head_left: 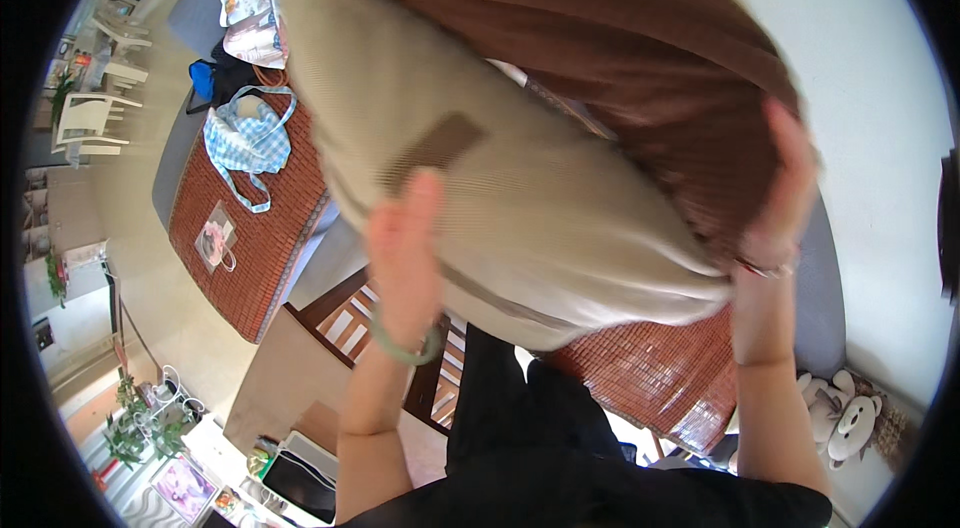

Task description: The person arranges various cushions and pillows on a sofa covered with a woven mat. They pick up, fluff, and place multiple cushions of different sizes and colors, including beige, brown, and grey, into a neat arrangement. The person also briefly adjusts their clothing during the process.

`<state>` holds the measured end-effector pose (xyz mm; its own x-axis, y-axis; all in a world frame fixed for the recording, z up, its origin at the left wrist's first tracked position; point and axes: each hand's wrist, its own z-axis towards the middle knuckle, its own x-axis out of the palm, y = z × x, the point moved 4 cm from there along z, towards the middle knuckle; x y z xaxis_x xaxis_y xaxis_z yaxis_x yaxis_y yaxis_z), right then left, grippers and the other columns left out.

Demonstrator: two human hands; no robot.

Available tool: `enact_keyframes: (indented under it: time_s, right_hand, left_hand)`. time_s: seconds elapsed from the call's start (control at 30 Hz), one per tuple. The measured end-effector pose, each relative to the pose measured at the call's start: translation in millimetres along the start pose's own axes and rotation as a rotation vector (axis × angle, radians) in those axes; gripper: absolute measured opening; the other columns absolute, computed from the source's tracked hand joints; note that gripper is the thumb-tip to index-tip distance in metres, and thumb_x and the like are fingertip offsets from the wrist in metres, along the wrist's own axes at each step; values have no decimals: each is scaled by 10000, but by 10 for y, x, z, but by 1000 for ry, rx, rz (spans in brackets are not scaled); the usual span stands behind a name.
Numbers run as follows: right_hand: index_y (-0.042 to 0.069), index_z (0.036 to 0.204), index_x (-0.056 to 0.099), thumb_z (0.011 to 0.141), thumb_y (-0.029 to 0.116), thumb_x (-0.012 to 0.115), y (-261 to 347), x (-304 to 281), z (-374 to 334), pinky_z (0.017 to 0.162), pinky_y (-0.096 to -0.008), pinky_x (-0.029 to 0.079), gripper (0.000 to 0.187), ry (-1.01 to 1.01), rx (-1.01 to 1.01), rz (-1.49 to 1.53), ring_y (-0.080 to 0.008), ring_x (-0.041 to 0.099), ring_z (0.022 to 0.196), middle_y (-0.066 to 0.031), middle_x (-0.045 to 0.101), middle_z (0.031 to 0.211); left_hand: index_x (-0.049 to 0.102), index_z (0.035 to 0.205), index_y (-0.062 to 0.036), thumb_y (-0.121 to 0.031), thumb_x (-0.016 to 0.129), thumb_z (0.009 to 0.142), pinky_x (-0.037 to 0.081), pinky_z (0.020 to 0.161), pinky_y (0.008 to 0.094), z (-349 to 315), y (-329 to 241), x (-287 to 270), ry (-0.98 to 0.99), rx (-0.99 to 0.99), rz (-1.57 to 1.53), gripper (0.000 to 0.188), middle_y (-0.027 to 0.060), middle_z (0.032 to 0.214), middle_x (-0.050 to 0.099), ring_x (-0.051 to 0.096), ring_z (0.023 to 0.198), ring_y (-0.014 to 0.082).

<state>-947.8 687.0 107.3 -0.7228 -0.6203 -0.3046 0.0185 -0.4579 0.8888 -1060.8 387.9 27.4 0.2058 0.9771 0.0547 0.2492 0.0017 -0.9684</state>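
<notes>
Apparently touching with the left hand (405, 248) the beige face of a bulky beige-and-brown cloth bundle (540, 198), just below a brown patch (440, 150), blurring too much for telling a grip from a flat push. Touching with the right hand (785, 193) the brown side, near the bundle's right edge, again not showing clearly whether clenching or merely steadying. Holding the bundle raised, overlapping in view the upper edge of the right woven mat (650, 373) and nearing the right edge of the left woven mat (275, 253). Possibly risking a slip, from lacking a firm pinch; possibly risking sagging at the gap between beige and brown, from supporting mainly at the sides. Perhaps also risking knocking the checked bag (250, 138), lying toward the left woven mat's upper end, or sweeping off the clear packet (215, 238), lying near its left edge, from swinging too wide while blocking the view ahead.
</notes>
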Motion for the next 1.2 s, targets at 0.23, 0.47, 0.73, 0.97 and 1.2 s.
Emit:
enact_keyframes:
  time_s: [0.23, 0.47, 0.73, 0.97, 1.2]
  right_hand:
    - [-15, 1175, 595, 910, 215, 561, 119, 2970, -314, 912, -324, 468, 352, 316, 829, 1178, -204, 598, 1033, -122, 626, 1151]
    - [-5, 1312, 456, 943, 208, 527, -717, 4944, -837, 915, -314, 446, 432, 437, 893, 1255, -183, 556, 1032, -97, 573, 1198]
    - [34, 1202, 568, 801, 183, 724, -2950, 4446, -1565, 688, -266, 465, 455, 241, 1066, 647, -125, 567, 866, -36, 617, 1038]
    - [-15, 1441, 199, 730, 389, 789, -4606, 3199, -810, 917, -401, 391, 1008, 3, 976, 71, -242, 488, 1162, -145, 467, 1303]
    - [-1, 1208, 516, 811, 345, 712, -4202, 3595, -581, 627, -226, 493, 562, 264, 1062, 356, -118, 604, 800, -61, 627, 999]
  left_hand:
    - [611, 1068, 48, -250, 494, 979, 452, 875, 311, 877, -373, -2518, -478, 441, 284, 332, 116, 1068, 630, 580, 1006, 162]
    - [505, 1298, 10, -345, 432, 995, 359, 1025, 328, 2378, 122, -4017, -387, 228, 721, 473, 97, 1301, 515, 482, 1197, 190]
    - [352, 1436, -57, -485, 576, 890, 235, 1118, 436, 2691, 2859, -2883, -37, -110, 1016, 729, 273, 1462, 303, 241, 1385, 400]
    - [512, 1305, -41, -186, 609, 914, 324, 1066, 424, 2381, 3062, -1203, -98, 382, 735, 429, 158, 1339, 508, 465, 1237, 329]
    - [60, 1466, 53, -706, 576, 777, 435, 1004, 470, 2266, 3581, -421, 191, -807, -159, 1147, 265, 1446, 263, 376, 1304, 342]
